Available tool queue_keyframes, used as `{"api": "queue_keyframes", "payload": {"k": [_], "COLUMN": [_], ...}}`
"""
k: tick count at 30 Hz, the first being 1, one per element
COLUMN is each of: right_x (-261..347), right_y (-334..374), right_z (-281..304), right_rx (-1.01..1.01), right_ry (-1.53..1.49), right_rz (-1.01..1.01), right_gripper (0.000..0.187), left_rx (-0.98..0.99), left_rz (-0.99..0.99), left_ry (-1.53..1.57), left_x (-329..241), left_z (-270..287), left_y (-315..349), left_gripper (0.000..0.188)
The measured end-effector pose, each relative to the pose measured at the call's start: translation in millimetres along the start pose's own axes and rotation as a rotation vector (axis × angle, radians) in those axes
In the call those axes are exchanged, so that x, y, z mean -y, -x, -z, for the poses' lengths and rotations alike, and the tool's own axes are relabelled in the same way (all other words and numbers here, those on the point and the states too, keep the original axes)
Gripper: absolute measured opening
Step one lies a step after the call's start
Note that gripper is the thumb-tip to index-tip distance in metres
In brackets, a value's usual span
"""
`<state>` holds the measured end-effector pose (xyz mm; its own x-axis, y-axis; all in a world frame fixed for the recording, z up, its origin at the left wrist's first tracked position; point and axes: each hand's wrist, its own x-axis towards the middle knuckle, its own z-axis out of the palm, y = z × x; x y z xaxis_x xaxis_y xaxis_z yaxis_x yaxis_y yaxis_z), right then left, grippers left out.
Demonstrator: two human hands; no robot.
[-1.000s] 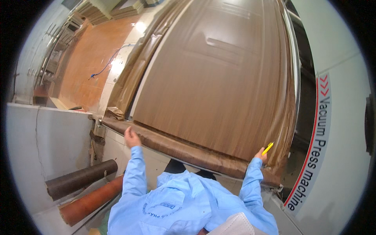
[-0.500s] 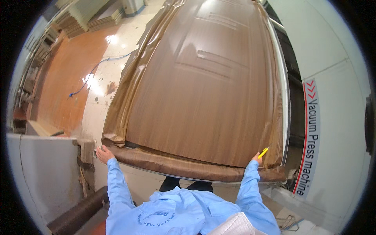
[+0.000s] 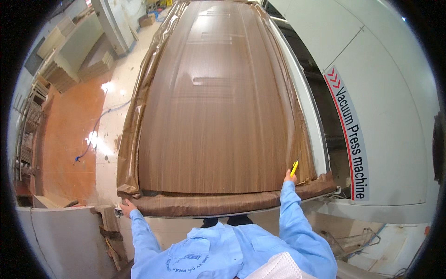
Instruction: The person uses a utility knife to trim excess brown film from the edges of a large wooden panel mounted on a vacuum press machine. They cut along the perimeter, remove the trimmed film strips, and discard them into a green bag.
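A long brown wood-grain door panel (image 3: pixel 209 139) with raised mouldings stretches away from me, covered in glossy film. Loose brown film (image 3: pixel 129 156) lies crumpled along its left side, and a rolled or folded band of film (image 3: pixel 209 204) runs across the near end. My right hand (image 3: pixel 290 176) is closed around a yellow utility knife (image 3: pixel 294 168), by the panel's near right corner. The knife points up and away; whether its tip touches the film is unclear. At the near left corner, my left hand (image 3: pixel 127 208) rests against the end of the film band, fingers apart.
A large pale grey machine housing (image 3: pixel 385 116) with a printed strip stands close on the right. On the left are a grey block (image 3: pixel 65 237), a blue hose (image 3: pixel 97 123) on the floor and stacked boards (image 3: pixel 95 60). A pale frame rail (image 3: pixel 302 102) edges the panel's right side.
My view has shifted, showing more of the panel's far end. The knife remains in my right hand near the right corner, and my left hand stays at the left corner, its fingers less spread.
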<state>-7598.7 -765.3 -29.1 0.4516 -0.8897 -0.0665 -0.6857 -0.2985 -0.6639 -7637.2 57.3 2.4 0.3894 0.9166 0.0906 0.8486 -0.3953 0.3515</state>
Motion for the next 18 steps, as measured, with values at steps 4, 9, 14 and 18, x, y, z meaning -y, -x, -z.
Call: {"api": "queue_keyframes", "payload": {"k": [4, 9, 14, 18], "right_x": [-11.8, -21.6, -28.9, -29.1], "right_y": [-4.3, -20.6, -49.4, -61.0], "right_z": [13.9, 23.1, 17.9, 23.7], "right_rx": [-0.173, -0.255, -0.178, -0.050], "right_ry": [0.157, 0.278, 0.202, 0.213], "right_rz": [0.119, 0.174, 0.116, 0.088], "right_gripper": [0.042, 0.044, 0.046, 0.044], "left_rx": [-0.214, -0.169, 0.026, 0.062], "left_rz": [-0.034, 0.219, 0.243, 0.254], "left_ry": [-0.163, -0.065, -0.052, 0.221], "left_x": [-0.2, 29.7, 79.1, 129.6], "left_z": [15.6, 36.7, 37.9, 21.2], "left_y": [20.7, 45.9, 78.1, 111.1], "left_gripper": [0.069, 0.068, 0.053, 0.049]}}
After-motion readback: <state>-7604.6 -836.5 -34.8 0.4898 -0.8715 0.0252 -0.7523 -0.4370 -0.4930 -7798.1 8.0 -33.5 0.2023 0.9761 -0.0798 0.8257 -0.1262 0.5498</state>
